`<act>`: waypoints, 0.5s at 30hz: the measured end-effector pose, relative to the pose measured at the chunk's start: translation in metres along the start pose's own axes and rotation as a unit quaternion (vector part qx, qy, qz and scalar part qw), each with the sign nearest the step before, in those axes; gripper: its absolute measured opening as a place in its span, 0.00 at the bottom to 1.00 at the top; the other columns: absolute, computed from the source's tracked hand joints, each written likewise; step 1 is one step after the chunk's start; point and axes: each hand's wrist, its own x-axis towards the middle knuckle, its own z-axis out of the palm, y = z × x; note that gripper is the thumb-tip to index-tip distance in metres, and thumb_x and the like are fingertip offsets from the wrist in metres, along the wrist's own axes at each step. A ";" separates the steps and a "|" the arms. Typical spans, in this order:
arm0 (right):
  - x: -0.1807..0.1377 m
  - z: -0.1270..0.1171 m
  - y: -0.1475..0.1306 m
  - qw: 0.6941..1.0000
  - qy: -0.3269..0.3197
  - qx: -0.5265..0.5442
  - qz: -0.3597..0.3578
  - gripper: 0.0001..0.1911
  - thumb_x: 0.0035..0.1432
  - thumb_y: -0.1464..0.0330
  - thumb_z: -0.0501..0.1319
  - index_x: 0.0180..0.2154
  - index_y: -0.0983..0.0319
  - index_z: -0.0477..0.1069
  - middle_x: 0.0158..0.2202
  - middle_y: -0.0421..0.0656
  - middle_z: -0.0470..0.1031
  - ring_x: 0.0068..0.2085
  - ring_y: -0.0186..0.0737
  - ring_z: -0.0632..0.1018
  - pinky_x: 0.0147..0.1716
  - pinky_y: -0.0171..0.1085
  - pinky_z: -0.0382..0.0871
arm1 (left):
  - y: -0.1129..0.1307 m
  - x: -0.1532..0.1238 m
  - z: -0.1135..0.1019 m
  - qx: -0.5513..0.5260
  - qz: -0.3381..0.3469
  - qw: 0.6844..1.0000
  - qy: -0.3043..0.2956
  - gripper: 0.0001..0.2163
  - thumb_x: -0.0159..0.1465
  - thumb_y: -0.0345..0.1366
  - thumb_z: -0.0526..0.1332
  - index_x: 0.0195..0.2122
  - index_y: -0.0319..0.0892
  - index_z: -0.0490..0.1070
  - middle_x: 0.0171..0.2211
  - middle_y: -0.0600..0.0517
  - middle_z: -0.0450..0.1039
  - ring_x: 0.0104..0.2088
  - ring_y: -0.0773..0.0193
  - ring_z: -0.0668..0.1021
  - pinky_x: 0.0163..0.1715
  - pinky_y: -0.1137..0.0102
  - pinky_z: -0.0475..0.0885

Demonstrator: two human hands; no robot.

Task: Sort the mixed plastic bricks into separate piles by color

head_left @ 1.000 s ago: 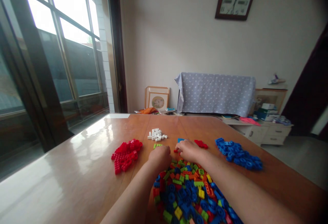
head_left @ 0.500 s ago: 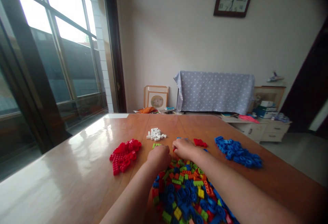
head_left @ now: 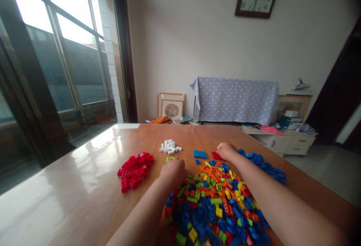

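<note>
Left hand [head_left: 172,171] curls by the mixed pile [head_left: 210,204]; right hand [head_left: 227,150] curls at the red row [head_left: 216,156].
Head view: the row lies just left of the nearer right hand, running roughly crosswise between blue row [head_left: 199,154] and blue heap [head_left: 266,165]; whether either pinches anything, I can't tell. Beyond, table [head_left: 96,186] reaches its far edge.

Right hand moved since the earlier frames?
Yes, rightward: against the blue row, the right hand partly covered it before; now it's right of that row, by the small red bricks.
</note>
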 end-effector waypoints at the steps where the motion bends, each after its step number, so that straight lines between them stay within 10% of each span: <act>1: 0.002 0.003 0.005 1.000 0.000 0.000 0.006 0.09 0.49 0.69 0.61 0.21 0.62 0.79 0.21 0.46 0.77 0.26 0.39 0.76 0.27 0.34 0.59 | 0.000 0.000 0.000 0.002 0.000 1.000 0.001 0.12 0.62 0.40 0.53 0.38 0.44 0.75 0.44 0.44 0.75 0.44 0.52 0.77 0.40 0.64 0.73; 15: 0.014 0.020 0.030 0.996 0.048 0.060 0.055 0.06 0.51 0.65 0.64 0.28 0.60 0.79 0.27 0.44 0.80 0.30 0.39 0.76 0.28 0.32 0.61 | 0.000 0.000 -0.002 0.010 0.000 1.000 -0.009 0.11 0.62 0.40 0.54 0.38 0.44 0.74 0.45 0.45 0.74 0.44 0.54 0.76 0.39 0.67 0.73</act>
